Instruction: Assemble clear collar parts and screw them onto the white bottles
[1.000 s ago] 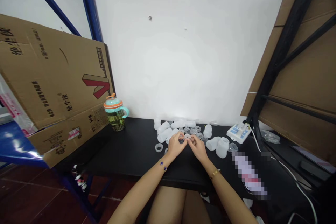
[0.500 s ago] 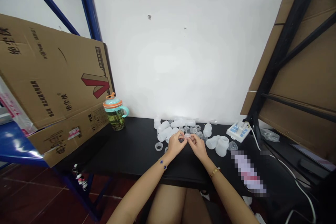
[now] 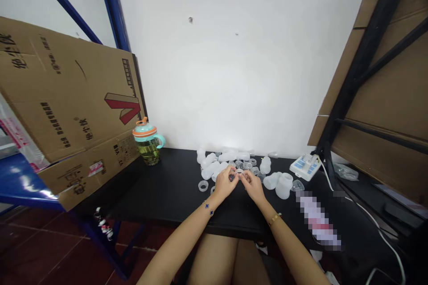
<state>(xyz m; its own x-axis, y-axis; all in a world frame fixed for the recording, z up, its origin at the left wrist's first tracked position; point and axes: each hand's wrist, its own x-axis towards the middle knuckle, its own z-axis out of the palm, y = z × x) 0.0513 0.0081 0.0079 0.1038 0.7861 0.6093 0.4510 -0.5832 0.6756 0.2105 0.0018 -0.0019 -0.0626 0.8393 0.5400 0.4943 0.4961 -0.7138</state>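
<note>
**Two-handed pinch among scattered translucent plastic parts (image 3: 209, 170)**

The left hand (image 3: 225, 185) and right hand (image 3: 253, 188) are together at the centre of the view, backs upward, with the forearms converging from the lower corners in a V. The left fingers pinch a small dark piece (image 3: 231, 177), and the right fingertips (image 3: 245, 178) close on a translucent ring (image 3: 240, 171). Whether these two pieces are joined cannot be told. A bracelet with blue clover charms (image 3: 207, 207) circles the left wrist, and a gold bracelet (image 3: 274, 219) circles the right.

The loose parts lie on a black table (image 3: 167, 196), spreading from 9 to 3 o'clock around the hands. They include frosted bottle-like shells and a ring-shaped collar (image 3: 203, 185) at 9 o'clock.

At 10 o'clock, a brown corrugated carton (image 3: 67, 98) bears a large red V mark (image 3: 122, 108) and repeated black Chinese characters. Its smaller print and a sticker (image 3: 96, 168) are too skewed to read. Just right of the carton stands a drinking bottle (image 3: 147, 144) with an orange-and-teal lid, a teal handle and yellow-green liquid. At 2 to 3 o'clock sits a white unit with blue panels (image 3: 305, 167), its labels illegible. At 4 o'clock, a pixelated object (image 3: 317, 220) is too blurred to identify.
</note>
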